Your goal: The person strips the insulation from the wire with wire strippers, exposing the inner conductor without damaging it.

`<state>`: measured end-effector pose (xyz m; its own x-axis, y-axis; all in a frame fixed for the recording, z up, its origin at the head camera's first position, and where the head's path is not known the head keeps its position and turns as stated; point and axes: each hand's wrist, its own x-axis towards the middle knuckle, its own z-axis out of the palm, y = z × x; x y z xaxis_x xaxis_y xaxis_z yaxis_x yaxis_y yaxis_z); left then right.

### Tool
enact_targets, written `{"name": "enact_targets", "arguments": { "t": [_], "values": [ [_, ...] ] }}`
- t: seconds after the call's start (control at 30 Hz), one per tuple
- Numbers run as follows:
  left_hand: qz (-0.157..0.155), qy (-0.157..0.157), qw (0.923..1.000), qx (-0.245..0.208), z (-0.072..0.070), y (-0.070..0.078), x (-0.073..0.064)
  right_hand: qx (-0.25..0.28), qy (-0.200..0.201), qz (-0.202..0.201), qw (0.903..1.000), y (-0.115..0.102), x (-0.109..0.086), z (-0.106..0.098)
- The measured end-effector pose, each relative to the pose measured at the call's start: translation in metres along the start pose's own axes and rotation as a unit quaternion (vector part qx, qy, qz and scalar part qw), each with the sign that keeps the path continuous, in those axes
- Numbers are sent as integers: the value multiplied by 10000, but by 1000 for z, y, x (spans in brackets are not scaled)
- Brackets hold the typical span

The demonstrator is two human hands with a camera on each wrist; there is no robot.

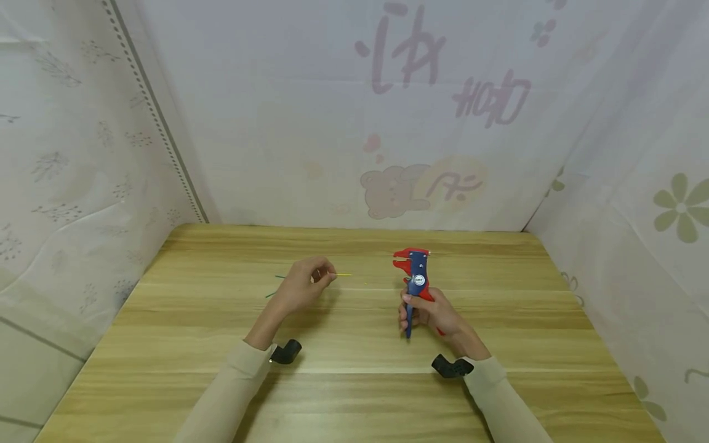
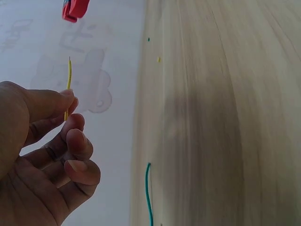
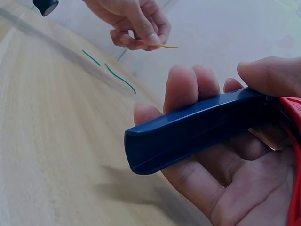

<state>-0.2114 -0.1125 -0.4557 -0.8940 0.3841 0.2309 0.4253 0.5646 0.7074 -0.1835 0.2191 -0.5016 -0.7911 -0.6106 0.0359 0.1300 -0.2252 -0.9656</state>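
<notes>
Between thumb and fingertip, my left hand (image 1: 301, 286) pinches a short yellow wire (image 2: 69, 77). A thin bare strand shows at the wire's far end in the left wrist view. My right hand (image 1: 440, 312) grips a red and blue wire stripper (image 1: 419, 266) by its handles, its red jaws up and facing left, with a gap between them. The stripper's blue handle (image 3: 193, 127) crosses the fingers in the right wrist view. The wire and the stripper are apart, with the wire's tip pointing toward the stripper.
Two green wires (image 3: 120, 79) lie on the wooden table (image 1: 354, 394), partly behind my left hand in the head view. A tiny yellow scrap (image 2: 159, 60) and a tiny green scrap (image 2: 148, 39) lie on the tabletop. Printed cloth (image 1: 277, 123) hangs around the table's back and sides.
</notes>
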Motion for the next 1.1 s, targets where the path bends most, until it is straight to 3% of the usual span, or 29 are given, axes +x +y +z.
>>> {"name": "enact_targets", "arguments": {
  "t": [0.37, 0.57, 1.1],
  "values": [
    [-306, 100, 9994, 94, -10, -20, -5, -12, 148, 25, 9999, 2, -3, -11],
    [-274, 215, 9991, 252, -15, -32, -8, -97, 276, 90, 9995, 3, -4, -16],
    [-582, 359, 9971, 348, -36, -59, -7, 109, 14, -59, 9999, 10, -6, -23]
  ]
}}
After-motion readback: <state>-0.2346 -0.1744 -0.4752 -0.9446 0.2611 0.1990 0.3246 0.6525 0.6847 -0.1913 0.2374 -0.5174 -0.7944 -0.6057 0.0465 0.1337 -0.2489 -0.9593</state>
